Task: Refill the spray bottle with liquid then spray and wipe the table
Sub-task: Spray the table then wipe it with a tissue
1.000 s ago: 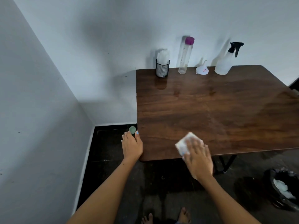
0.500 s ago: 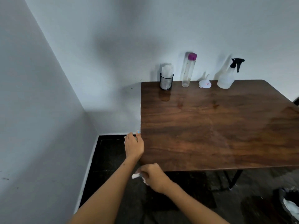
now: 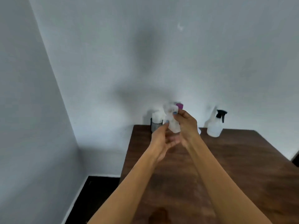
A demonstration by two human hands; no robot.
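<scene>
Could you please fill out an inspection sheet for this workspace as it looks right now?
Surface: dark wooden table, glossy, with a darker patch near the front edge.
Job's things: spray bottle upright at the back by the wall, black trigger head on; white wipe held up in the air, blurred.
Clutter: mesh holder with white tissues; purple-capped bottle mostly hidden behind the hands.
Grippers: left hand pinches the wipe's lower edge; right hand pinches its upper part.
Cables: nothing seen.
Surroundings: white walls meeting in a corner, dark floor to the left.
</scene>
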